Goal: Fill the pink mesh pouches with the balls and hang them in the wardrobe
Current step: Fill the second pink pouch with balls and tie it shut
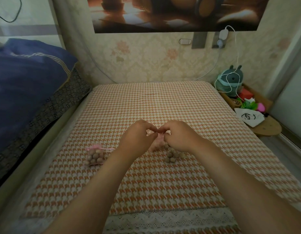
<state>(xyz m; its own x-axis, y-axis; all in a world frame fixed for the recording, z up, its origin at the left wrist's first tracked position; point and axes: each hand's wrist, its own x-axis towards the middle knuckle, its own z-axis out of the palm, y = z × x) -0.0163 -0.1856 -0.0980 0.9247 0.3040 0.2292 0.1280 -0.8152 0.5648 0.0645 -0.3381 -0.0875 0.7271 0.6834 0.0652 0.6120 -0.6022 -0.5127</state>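
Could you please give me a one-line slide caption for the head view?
Left hand and right hand pinch a pink mesh pouch beside loose balls; a filled pouch lies nearby.

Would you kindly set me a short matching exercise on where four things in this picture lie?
Things: 1 filled pink pouch; 2 loose balls; 3 second pink pouch; 4 green plush toy.
Places: A pinched by the left hand and right hand; B off the cloth, far right; C on the cloth, left of both hands; D on the cloth, by the right wrist.
Pairs: 1-C; 2-D; 3-A; 4-B.
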